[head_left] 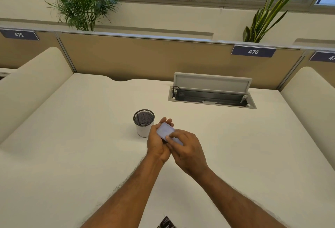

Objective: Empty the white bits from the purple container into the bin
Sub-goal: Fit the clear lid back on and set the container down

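Head view: forward and downward over a cream desk (pixel 72 137) with both bare forearms reaching in from the lower edge.
Purple container: a small, flat, pale purple container (pixel 165 132) with rounded corners, held above the desk between both hands, tilted with its far end toward the bin. Its broad face is turned up toward the camera; whether it is lidded or open cannot be told.
White bits: not discernible at this size.
Left hand: the left hand (pixel 157 145) cradles the container from below and from its left side, fingers curled under the far end, thumb along the near left edge. Closed in a grip on the container.
Right hand: the right hand (pixel 187 150) grips the near right end of the container, thumb pressed on the upper face, fingers wrapped beneath.
Bin: a small round bin (pixel 144 125) with a black mesh upper part and a white lower wall, standing upright on the desk just beyond and left of the hands; the left hand's fingertips are near its rim.
Cable hatch: a grey cable hatch (pixel 212 91), flap raised, set into the desk well beyond the hands, to the right.
Partition: tan partition (pixel 145 55) at the far desk edge, carrying a label reading 476 (pixel 253 51).
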Demonstrator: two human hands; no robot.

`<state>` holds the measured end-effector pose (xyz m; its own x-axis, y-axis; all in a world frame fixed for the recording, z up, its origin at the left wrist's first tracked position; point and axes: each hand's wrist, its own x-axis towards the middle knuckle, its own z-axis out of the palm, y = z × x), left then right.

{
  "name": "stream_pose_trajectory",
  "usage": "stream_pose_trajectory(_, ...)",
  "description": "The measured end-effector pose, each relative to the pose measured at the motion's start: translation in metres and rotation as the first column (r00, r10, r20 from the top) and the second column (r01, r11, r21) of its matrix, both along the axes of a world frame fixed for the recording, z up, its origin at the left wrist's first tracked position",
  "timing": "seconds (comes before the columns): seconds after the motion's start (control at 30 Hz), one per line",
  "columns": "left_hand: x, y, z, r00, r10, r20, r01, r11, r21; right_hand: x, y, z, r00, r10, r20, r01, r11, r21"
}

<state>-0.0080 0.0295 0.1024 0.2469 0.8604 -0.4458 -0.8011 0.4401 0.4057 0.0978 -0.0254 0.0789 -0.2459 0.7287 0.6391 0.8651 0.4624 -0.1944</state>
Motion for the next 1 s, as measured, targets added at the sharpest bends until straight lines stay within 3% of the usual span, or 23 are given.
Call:
stream_pose_trajectory(0.2, 0.005, -0.002, 0.004, 0.994, -0.017, -0.108, 0.016, 1.000, -0.012, 0.005, 0.002, 0.012, 0.999, -0.018, 0.029, 0.016, 0.998, 0.067)
stream_pose_trajectory(0.47, 0.007, 0.002, 0.000, 0.992, 0.002, -0.122, -0.007, 0.999, -0.042, 0.009, 0.002, 0.009, 0.999, -0.021, 0.037, 0.020, 0.999, 0.025)
stream_pose_trajectory(0.7, -0.003, 0.011, 0.007, 0.988, 0.022, -0.151, -0.033, 0.997, -0.072, 0.022, -0.006, 0.015, 0.988, -0.126, -0.094, 0.131, 0.990, 0.049)
stream_pose_trajectory(1.0, 0.003, 0.007, 0.008, 0.986, 0.023, -0.165, -0.038, 0.995, -0.089, 0.025, -0.002, 0.020, 0.992, -0.112, -0.061, 0.114, 0.993, 0.021)
